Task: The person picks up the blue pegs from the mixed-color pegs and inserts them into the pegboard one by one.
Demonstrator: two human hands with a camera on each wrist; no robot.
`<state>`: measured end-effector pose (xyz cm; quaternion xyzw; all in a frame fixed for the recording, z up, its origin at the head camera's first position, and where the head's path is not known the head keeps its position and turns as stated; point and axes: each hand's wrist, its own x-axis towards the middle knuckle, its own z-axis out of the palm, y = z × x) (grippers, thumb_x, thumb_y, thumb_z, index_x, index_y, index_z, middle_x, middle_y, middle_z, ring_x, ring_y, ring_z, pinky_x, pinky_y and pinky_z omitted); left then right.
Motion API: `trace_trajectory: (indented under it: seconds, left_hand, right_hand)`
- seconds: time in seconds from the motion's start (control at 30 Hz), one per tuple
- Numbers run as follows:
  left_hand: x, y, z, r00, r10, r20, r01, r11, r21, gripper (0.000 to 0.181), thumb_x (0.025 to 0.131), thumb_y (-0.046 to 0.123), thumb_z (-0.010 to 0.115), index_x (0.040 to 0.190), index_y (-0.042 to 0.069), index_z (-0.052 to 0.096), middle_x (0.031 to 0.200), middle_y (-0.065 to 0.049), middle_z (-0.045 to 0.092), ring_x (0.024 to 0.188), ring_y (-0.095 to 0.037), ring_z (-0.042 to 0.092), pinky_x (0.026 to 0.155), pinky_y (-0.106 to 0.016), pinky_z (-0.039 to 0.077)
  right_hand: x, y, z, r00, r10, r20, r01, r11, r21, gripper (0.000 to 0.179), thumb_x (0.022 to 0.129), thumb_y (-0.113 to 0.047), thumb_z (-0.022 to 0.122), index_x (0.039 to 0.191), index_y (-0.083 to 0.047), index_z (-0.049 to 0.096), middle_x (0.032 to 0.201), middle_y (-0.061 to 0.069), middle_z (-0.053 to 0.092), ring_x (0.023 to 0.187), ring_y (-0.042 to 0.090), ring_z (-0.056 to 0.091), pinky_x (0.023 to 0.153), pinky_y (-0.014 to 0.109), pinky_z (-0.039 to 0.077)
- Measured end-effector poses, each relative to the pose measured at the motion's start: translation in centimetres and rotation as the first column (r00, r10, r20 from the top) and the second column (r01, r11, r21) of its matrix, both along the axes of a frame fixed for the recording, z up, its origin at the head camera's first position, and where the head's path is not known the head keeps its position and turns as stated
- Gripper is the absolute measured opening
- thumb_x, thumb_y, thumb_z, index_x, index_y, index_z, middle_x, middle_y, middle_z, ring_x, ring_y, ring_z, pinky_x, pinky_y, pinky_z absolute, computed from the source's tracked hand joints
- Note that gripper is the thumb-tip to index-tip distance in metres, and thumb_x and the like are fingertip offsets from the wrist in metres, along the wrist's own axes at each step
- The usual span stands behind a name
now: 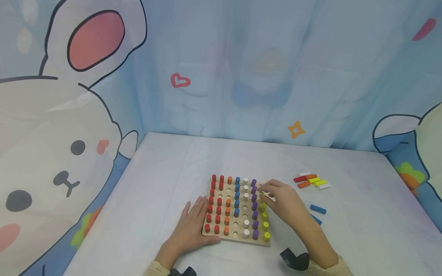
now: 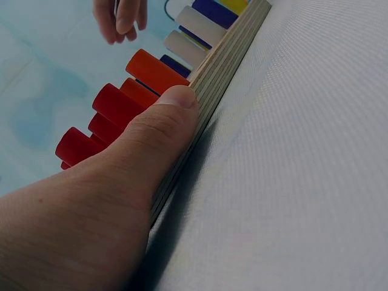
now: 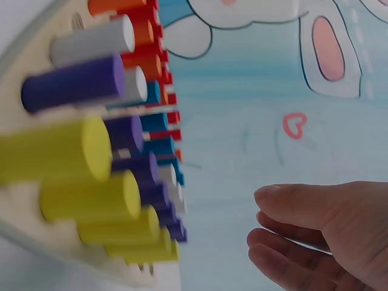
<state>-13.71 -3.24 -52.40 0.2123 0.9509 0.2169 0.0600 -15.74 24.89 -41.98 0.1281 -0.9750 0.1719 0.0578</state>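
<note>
A wooden pegboard (image 1: 238, 241) lies on the table, with columns of red pegs (image 1: 216, 229), orange pegs (image 1: 226, 230), blue pegs (image 1: 236, 212), white pegs (image 1: 246, 233), purple pegs (image 1: 255, 234) and yellow pegs (image 1: 266, 237). Some holes hold no peg. My left hand (image 1: 193, 226) rests against the board's left side, fingers extended; its thumb (image 2: 163, 124) presses the front edge. Above the far part of the yellow column hovers my right hand (image 1: 281, 199). In the right wrist view its thumb and fingers (image 3: 291, 197) are apart, with nothing between them.
Right of the board, loose red, orange, yellow and white pegs (image 1: 319, 183) lie grouped on the white tablecloth (image 1: 366, 199). Two loose blue pegs (image 1: 318, 209) are nearer, one partly behind the right forearm. A printed curtain (image 1: 221, 103) hangs behind the table.
</note>
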Motion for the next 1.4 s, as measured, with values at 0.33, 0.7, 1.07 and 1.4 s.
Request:
trace_trajectory:
  seconds: [0.33,0.7,1.07,1.4]
  left_hand:
    - [0.0,0.0,0.1,1.0,0.001,0.016,-0.001,1.0,-0.002,0.121,0.066,0.087,0.049,0.153,0.011,0.014,0.16,-0.004,0.018,0.149,-0.02,0.01,0.119,-0.05,0.005]
    - [-0.1,0.0,-0.1,1.0,-0.001,-0.003,0.001,1.0,-0.004,0.122,0.066,0.088,0.049,0.153,0.01,0.014,0.16,-0.004,0.019,0.149,-0.021,0.01,0.119,-0.051,0.006]
    - [-0.1,0.0,-0.2,1.0,0.003,-0.005,-0.003,1.0,0.002,0.122,0.066,0.089,0.046,0.153,0.01,0.014,0.16,-0.004,0.019,0.149,-0.02,0.01,0.119,-0.051,0.005]
    - [-0.1,0.0,-0.4,1.0,0.007,-0.01,-0.007,1.0,0.002,0.123,0.065,0.089,0.046,0.153,0.01,0.014,0.16,-0.004,0.019,0.149,-0.02,0.01,0.119,-0.051,0.005]
  right_hand:
    - [-0.9,5.1,1.2,1.0,-0.029,-0.012,0.029,0.999,0.015,0.027,0.08,-0.017,0.077,0.106,-0.011,0.072,0.101,0.008,0.069,0.087,0.027,0.067,0.076,0.044,0.057]
    - [-1.4,11.6,0.9,0.999,-0.018,0.047,0.019,1.0,-0.011,0.024,0.083,-0.01,0.071,0.107,-0.006,0.07,0.106,0.015,0.068,0.092,0.031,0.068,0.076,0.045,0.057]
    - [-1.6,14.7,0.9,0.865,-0.334,0.374,0.282,0.941,0.188,0.05,0.089,-0.036,0.064,0.112,0.008,0.062,0.103,0.027,0.064,0.089,0.038,0.057,0.072,0.049,0.053]
    - [-2.2,15.0,-0.6,0.788,-0.393,0.475,0.319,0.919,0.232,0.052,0.087,-0.04,0.065,0.11,0.007,0.059,0.1,0.027,0.06,0.085,0.035,0.054,0.069,0.044,0.052]
